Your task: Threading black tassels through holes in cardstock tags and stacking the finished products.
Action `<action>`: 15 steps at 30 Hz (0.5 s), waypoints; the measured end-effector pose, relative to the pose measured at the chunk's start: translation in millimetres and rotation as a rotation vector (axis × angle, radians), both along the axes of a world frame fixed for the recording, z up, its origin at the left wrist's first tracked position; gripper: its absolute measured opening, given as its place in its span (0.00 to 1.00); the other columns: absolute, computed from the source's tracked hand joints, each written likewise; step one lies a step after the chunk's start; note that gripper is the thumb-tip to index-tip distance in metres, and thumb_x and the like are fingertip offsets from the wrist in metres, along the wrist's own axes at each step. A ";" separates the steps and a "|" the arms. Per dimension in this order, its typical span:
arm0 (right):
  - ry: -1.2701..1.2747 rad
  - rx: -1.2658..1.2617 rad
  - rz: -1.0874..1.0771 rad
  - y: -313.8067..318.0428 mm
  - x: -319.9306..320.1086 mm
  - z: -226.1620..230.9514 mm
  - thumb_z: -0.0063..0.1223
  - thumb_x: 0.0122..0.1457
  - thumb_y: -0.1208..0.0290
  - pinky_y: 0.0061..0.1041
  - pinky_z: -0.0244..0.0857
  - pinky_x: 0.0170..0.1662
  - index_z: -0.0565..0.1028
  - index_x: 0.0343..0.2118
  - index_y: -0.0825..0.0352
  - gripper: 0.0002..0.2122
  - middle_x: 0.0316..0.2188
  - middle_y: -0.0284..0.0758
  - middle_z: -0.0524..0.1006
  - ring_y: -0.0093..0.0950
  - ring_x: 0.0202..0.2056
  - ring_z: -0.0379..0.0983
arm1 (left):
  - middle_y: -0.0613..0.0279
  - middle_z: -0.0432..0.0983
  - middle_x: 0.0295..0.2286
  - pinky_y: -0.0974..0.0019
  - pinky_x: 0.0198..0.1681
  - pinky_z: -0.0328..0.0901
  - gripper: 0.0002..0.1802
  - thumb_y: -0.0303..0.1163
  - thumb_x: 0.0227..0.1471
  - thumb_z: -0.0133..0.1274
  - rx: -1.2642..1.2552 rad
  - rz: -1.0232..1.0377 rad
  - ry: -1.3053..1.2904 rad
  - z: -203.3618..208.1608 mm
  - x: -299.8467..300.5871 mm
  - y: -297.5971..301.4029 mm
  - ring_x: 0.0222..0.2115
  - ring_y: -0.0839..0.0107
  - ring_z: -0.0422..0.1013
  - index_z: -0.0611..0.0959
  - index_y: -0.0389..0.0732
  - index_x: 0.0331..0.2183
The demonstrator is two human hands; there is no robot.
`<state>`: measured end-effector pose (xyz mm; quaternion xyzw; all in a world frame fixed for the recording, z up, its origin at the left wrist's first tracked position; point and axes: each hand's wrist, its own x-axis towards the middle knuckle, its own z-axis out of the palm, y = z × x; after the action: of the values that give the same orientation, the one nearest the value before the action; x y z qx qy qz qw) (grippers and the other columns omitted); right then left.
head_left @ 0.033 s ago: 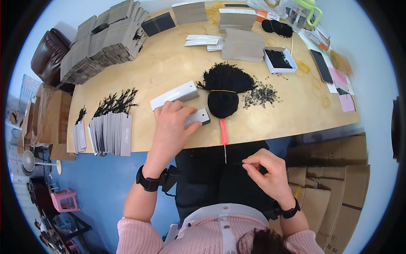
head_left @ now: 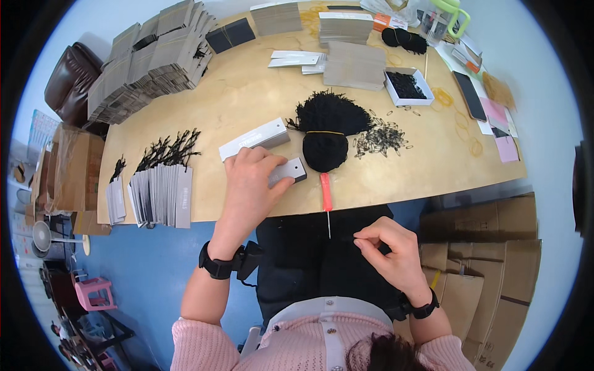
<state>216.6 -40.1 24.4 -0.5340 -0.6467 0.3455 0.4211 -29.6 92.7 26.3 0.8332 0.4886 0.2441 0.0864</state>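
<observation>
My left hand (head_left: pixel 252 185) rests on the table's front part, its fingers and thumb closed round a short stack of hang tags (head_left: pixel 287 172) with a dark hole at one end. Just behind it lies a longer stack of white tags (head_left: pixel 255 140). My right hand (head_left: pixel 393 252) is held over my lap, thumb and forefinger pinched together; anything between them is too small to make out. Between the hands, a hook tool with a red handle (head_left: pixel 327 193) sticks out past the table edge, beneath a banded bundle of black cords (head_left: pixel 326 151). Small black safety pins (head_left: pixel 380 140) lie scattered beside the bundle.
Tags with black strings (head_left: pixel 162 195) lie fanned at the left. Tall stacks of grey tags (head_left: pixel 145 65) stand behind them. At the back right are a white box of black pieces (head_left: pixel 423 91), a phone (head_left: pixel 469 97) and a green-handled jug (head_left: pixel 439 23). Cardboard boxes (head_left: pixel 476 222) stand right of my legs.
</observation>
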 end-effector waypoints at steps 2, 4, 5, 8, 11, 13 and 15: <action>0.003 -0.008 0.008 -1.9 0.4 0.4 0.62 0.55 0.82 0.19 0.70 0.29 0.78 0.33 0.70 0.04 0.28 0.35 0.76 0.23 0.26 0.76 | 0.58 0.79 0.33 0.58 0.45 0.63 0.15 0.32 0.42 0.66 -0.040 0.007 -0.020 -2.3 -0.7 3.6 0.39 0.57 0.71 0.86 0.38 0.36; 0.001 -0.010 0.004 -4.5 1.6 -1.2 0.62 0.55 0.82 0.19 0.70 0.29 0.78 0.33 0.70 0.04 0.27 0.35 0.76 0.23 0.25 0.75 | 0.56 0.79 0.33 0.58 0.44 0.64 0.15 0.31 0.42 0.66 -0.100 0.008 -0.068 -3.0 -1.9 7.0 0.39 0.57 0.72 0.86 0.37 0.35; 0.000 -0.010 0.004 -5.6 2.1 -1.9 0.62 0.55 0.82 0.19 0.70 0.29 0.78 0.33 0.70 0.04 0.27 0.34 0.76 0.23 0.25 0.75 | 0.55 0.79 0.33 0.58 0.43 0.66 0.15 0.30 0.42 0.65 -0.159 0.013 -0.115 -3.2 -2.2 8.1 0.39 0.56 0.72 0.86 0.37 0.35; -0.018 -0.022 0.004 -8.5 2.9 -1.1 0.62 0.55 0.81 0.19 0.69 0.29 0.78 0.33 0.70 0.04 0.27 0.34 0.76 0.23 0.25 0.75 | 0.53 0.78 0.32 0.59 0.43 0.67 0.15 0.29 0.41 0.65 -0.105 0.012 -0.128 -0.9 -2.7 6.9 0.38 0.56 0.73 0.85 0.36 0.35; -0.014 -0.035 0.003 -9.3 3.8 -3.2 0.62 0.55 0.81 0.20 0.69 0.29 0.78 0.33 0.70 0.04 0.27 0.34 0.76 0.23 0.25 0.74 | 0.53 0.77 0.32 0.60 0.41 0.68 0.17 0.27 0.39 0.65 0.024 0.012 -0.164 7.6 4.0 -3.2 0.36 0.56 0.73 0.84 0.36 0.37; -0.020 -0.036 -0.016 -10.3 6.4 -5.2 0.62 0.55 0.81 0.20 0.69 0.29 0.78 0.33 0.70 0.04 0.27 0.34 0.76 0.23 0.25 0.74 | 0.53 0.77 0.33 0.59 0.39 0.69 0.17 0.27 0.39 0.65 -0.061 -0.017 -0.228 15.0 13.2 -23.1 0.35 0.55 0.74 0.83 0.36 0.37; -0.020 -0.029 -0.023 -10.2 7.9 -5.5 0.62 0.55 0.81 0.20 0.69 0.29 0.78 0.33 0.70 0.04 0.27 0.34 0.76 0.23 0.25 0.75 | 0.54 0.76 0.34 0.60 0.34 0.72 0.18 0.25 0.38 0.66 -0.085 -0.139 -0.286 8.9 11.6 -44.7 0.32 0.53 0.76 0.83 0.35 0.37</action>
<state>224.5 -50.2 18.9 -0.5507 -0.6396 0.3448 0.4109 -18.0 48.0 35.1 0.8174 0.4222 0.3328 0.2070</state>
